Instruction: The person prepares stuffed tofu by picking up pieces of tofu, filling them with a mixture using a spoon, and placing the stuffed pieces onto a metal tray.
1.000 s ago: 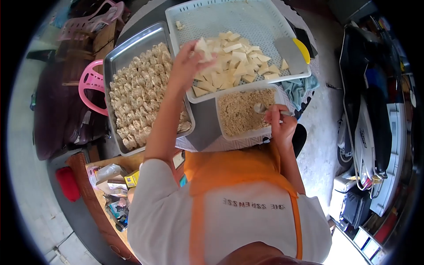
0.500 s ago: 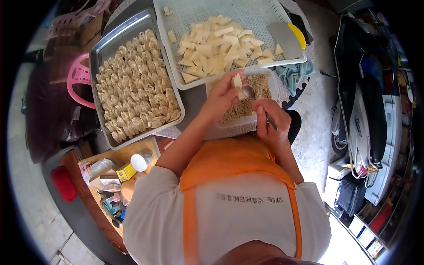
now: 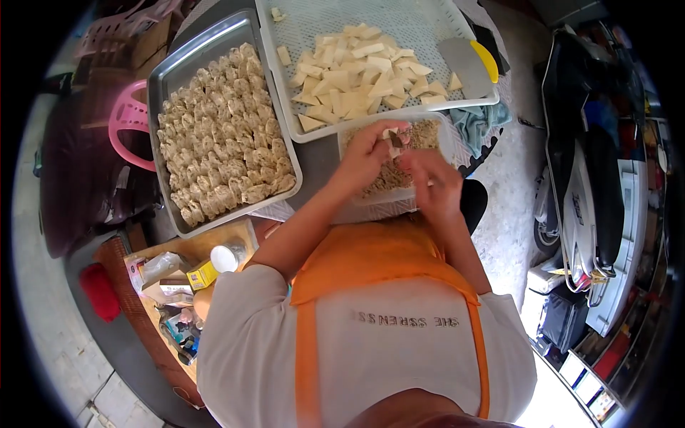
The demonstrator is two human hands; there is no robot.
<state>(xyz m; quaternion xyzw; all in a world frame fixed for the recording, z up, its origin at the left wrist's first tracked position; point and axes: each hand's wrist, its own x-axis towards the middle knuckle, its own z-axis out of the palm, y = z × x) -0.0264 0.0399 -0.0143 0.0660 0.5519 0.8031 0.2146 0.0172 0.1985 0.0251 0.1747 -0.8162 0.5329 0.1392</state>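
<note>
My left hand is closed around a pale tofu piece, holding it above a clear plastic tub of crumbly minced filling. Close beside it, my right hand is partly blurred, with its fingers bent around a spoon. The dark spoon bowl is at the tofu piece, while most of the handle is hidden. Behind the tub, many cut tofu pieces are heaped in a perforated plastic tray. To the left, a metal tray bears packed rows of stuffed pieces.
A scraper with a yellow edge lies at the plastic tray's right end, above a green cloth. Left of the metal tray is a pink plastic chair. A wooden surface at lower left carries boxes and a white-lidded jar.
My right hand has turned and moved its fingers closer to the left hand. The spoon bowl has gone from beside the tofu piece to against it.
</note>
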